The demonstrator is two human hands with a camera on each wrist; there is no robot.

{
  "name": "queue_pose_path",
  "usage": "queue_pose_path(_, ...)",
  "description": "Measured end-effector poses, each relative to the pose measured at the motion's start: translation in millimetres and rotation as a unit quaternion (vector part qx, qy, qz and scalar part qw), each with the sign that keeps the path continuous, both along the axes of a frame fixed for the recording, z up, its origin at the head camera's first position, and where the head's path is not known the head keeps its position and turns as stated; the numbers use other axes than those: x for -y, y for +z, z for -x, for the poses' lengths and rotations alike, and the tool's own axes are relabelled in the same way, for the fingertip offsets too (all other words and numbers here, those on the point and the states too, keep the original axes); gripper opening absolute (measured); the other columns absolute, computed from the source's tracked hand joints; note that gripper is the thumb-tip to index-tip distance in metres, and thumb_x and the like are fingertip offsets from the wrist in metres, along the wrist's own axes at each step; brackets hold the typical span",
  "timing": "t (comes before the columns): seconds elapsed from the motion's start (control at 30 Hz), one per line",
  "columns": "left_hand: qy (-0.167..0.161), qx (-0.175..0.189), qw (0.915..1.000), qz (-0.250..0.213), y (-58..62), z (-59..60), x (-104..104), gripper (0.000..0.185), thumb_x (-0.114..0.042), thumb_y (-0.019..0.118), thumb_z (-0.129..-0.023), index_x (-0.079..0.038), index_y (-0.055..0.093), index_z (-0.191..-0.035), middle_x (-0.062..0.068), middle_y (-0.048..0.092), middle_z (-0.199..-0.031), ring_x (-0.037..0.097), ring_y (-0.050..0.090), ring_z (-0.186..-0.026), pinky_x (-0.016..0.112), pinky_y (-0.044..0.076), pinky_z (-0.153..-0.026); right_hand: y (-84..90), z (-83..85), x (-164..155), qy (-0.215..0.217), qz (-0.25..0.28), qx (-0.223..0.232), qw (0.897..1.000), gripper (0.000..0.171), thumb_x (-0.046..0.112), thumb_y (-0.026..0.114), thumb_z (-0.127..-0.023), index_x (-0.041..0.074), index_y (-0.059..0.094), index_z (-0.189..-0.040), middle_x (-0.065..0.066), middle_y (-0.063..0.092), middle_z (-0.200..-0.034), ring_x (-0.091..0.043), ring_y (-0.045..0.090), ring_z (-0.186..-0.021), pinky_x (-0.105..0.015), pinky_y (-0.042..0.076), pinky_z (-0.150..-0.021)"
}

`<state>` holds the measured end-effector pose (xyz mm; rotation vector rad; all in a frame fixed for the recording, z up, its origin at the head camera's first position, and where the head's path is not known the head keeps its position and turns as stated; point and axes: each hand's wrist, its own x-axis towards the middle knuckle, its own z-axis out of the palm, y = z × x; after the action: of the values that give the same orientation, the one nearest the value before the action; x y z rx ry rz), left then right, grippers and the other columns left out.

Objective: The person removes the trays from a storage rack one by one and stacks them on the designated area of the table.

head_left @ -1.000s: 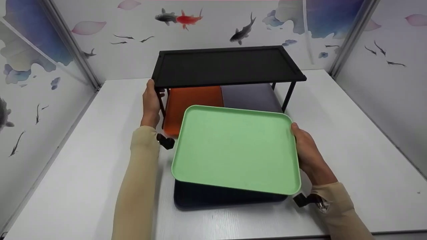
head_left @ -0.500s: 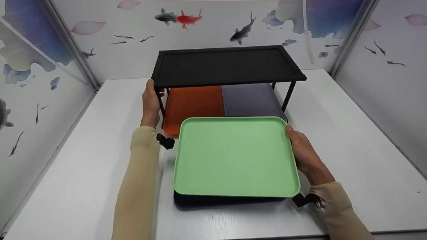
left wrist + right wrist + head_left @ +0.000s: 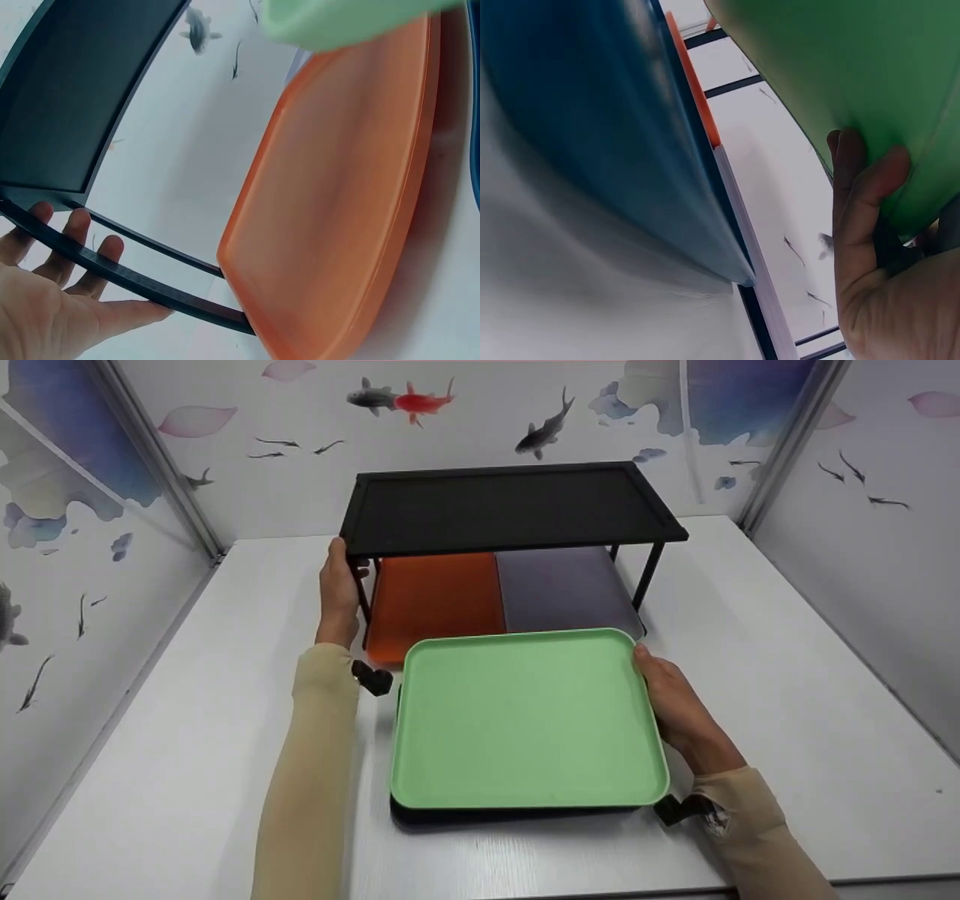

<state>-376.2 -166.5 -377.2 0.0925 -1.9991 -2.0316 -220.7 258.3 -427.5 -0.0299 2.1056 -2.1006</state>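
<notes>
Right hand point(image 3: 679, 712) gripping green tray point(image 3: 529, 720) at 3 o'clock edge over dark blue tray point(image 3: 517, 813), fingers underneath for support; left hand point(image 3: 339, 592) wrapped round black rack point(image 3: 510, 506) leg, steadying.

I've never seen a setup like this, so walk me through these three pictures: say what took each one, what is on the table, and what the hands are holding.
No machine here: a person works with two bare hands and wears three cameras. The wide picture comes from the head and looks down at a white table. The other two come from the wrists and look closely at each hand.

On the table stands a black rack with an orange tray and a grey tray under it. In front lies a dark blue tray.

The left hand grips the rack's front leg; its fingers curl behind the black bar. The right hand holds a green tray by its right edge, just above the blue one.
</notes>
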Motion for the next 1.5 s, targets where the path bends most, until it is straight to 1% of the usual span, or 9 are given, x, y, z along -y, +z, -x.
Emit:
queue_pose_path(0.43,-0.003,-0.002,0.9999,-0.013,0.3,0.0,-0.5,0.046,-0.050,0.028,-0.107,-0.016,0.060,-0.109,0.009,0.053,-0.114,0.029,0.050,-0.114,0.033,0.039,-0.093,-5.2,1.6,4.4,0.015,-0.006,0.000,1.000,0.053,0.046,0.027,-0.112,0.006,0.059,-0.098,-0.001,0.067,-0.077,-0.014,0.070,-0.068,-0.033,0.059,-0.067)
queue_pose_path(0.67,0.003,0.005,1.0000,-0.004,0.0,0.2,0.0,0.050,-0.052,0.026,-0.106,-0.018,0.062,-0.108,0.007,0.055,-0.114,0.019,0.052,-0.107,0.034,0.038,-0.094,-5.8,3.3,4.3,0.003,-0.060,-0.015,0.998,0.051,0.044,0.032,-0.111,0.000,0.057,-0.108,-0.001,0.061,-0.078,-0.013,0.066,-0.070,-0.031,0.057,-0.070)
queue_pose_path(0.77,0.003,0.007,1.0000,-0.006,0.2,-0.3,0.1,0.049,-0.052,0.027,-0.106,-0.018,0.061,-0.108,0.007,0.055,-0.113,0.022,0.051,-0.109,0.034,0.038,-0.093,-5.6,3.8,2.9,-0.006,-0.094,-0.034,0.995,0.050,0.042,0.037,-0.111,0.001,0.053,-0.134,-0.006,0.062,-0.097,-0.012,0.064,-0.082,-0.029,0.054,-0.077)
queue_pose_path(0.9,0.004,0.008,1.0000,-0.003,0.0,-0.5,-0.2,0.050,-0.052,0.027,-0.105,-0.017,0.061,-0.108,0.007,0.055,-0.114,0.023,0.051,-0.110,0.035,0.038,-0.092,-5.6,3.3,1.2,0.000,-0.111,-0.048,0.993,0.057,0.038,0.041,-0.111,0.010,0.031,-0.160,-0.018,0.059,-0.126,-0.014,0.065,-0.094,-0.031,0.055,-0.080)
queue_pose_path(1.0,0.005,0.009,0.9999,-0.002,-0.6,0.2,-0.2,0.050,-0.053,0.027,-0.105,-0.017,0.061,-0.107,0.008,0.055,-0.114,0.026,0.051,-0.113,0.035,0.037,-0.092,-5.2,2.1,1.3,0.008,-0.124,-0.049,0.991,0.057,0.034,0.044,-0.111,0.014,0.028,-0.161,-0.025,0.056,-0.136,-0.021,0.066,-0.101,-0.034,0.056,-0.080)
queue_pose_path(1.1,0.006,0.011,0.9999,-0.004,-1.2,0.8,0.0,0.049,-0.052,0.028,-0.105,-0.017,0.061,-0.103,0.008,0.055,-0.112,0.031,0.050,-0.116,0.036,0.037,-0.092,-4.1,0.2,1.2,0.019,-0.161,-0.053,0.985,0.057,0.031,0.046,-0.111,0.015,0.028,-0.162,-0.028,0.048,-0.147,-0.029,0.060,-0.119,-0.034,0.052,-0.087)
queue_pose_path(1.17,0.005,0.011,0.9999,-0.005,-1.5,1.1,0.2,0.048,-0.052,0.028,-0.105,-0.017,0.061,-0.102,0.008,0.056,-0.112,0.030,0.050,-0.116,0.036,0.036,-0.092,-3.3,-0.9,0.2,0.027,-0.185,-0.053,0.981,0.058,0.030,0.047,-0.110,0.015,0.026,-0.162,-0.029,0.047,-0.149,-0.033,0.057,-0.124,-0.034,0.049,-0.091)
queue_pose_path(1.37,0.004,0.012,0.9999,-0.004,-1.7,0.6,-0.3,0.048,-0.052,0.028,-0.105,-0.017,0.061,-0.103,0.009,0.056,-0.113,0.028,0.051,-0.113,0.037,0.037,-0.093,-2.4,-0.8,-3.2,0.036,-0.212,-0.044,0.976,0.058,0.021,0.048,-0.110,0.011,0.025,-0.162,-0.030,0.053,-0.143,-0.029,0.062,-0.114,-0.032,0.050,-0.088)
queue_pose_path(1.5,0.004,0.007,1.0000,0.001,-1.8,0.4,-0.8,0.049,-0.053,0.027,-0.105,-0.017,0.061,-0.105,0.007,0.055,-0.113,0.030,0.050,-0.116,0.036,0.037,-0.092,-3.6,-1.2,-4.5,0.042,-0.234,-0.053,0.970,0.058,0.019,0.050,-0.108,0.005,0.027,-0.160,-0.028,0.054,-0.144,-0.029,0.059,-0.119,-0.030,0.049,-0.088)
